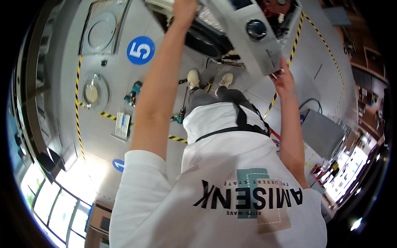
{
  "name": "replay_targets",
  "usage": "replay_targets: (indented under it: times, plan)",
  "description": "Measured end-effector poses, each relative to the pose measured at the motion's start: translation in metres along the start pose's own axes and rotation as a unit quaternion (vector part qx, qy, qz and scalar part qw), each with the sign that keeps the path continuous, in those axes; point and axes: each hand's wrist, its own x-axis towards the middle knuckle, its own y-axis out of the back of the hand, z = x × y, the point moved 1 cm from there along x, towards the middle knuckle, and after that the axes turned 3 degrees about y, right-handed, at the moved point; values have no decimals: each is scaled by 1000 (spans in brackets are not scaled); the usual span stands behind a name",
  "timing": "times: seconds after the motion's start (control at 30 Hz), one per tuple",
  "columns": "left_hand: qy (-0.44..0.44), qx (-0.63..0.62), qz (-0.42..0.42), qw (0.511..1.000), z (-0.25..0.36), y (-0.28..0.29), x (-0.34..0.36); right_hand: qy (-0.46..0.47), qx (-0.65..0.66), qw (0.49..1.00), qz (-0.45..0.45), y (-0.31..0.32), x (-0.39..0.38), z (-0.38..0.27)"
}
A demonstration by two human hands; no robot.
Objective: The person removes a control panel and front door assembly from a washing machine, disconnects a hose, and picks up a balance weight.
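Observation:
A silver control panel with a round dark knob lies at a slant across the opened front of a washing machine. The fingers of my right hand are curled around the panel's lower right end. My left hand reaches up to the left part of the machine, beside the panel; its fingers are cut off or hidden at the top edge, so its grip does not show. Between my hands sits a black rubber door gasket. Wires and inner parts show behind the panel.
On the floor at left lie a front panel with a round opening, a round door, a teal power drill and a white tray. Another drill is near my feet. A grey box stands at right. Striped tape marks the floor.

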Motion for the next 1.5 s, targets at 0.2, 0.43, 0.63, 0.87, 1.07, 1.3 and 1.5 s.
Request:
replay_targets:
  times: [0.2,0.43,0.63,0.87,1.07,1.3,1.5]
  plan:
    - [129,-86,-32,987,-45,57,-55,-8,52,999,10,10,-14,3]
    - [250,-117,55,960,-150,104,-137,10,41,999,14,-10,-16,6]
    - [357,-91,112,923,-228,126,-221,-4,21,999,33,-5,-1,-4]
    - [431,-68,77,896,-265,137,-279,16,12,999,25,-10,-5,-3]
    - [476,-62,47,876,-290,125,-314,-4,17,999,35,-12,-7,2]
    - [559,-126,43,819,-299,135,-345,-25,28,999,19,-17,-10,5]
    - [558,-149,44,815,-285,147,-335,-49,152,986,38,-4,-18,7]
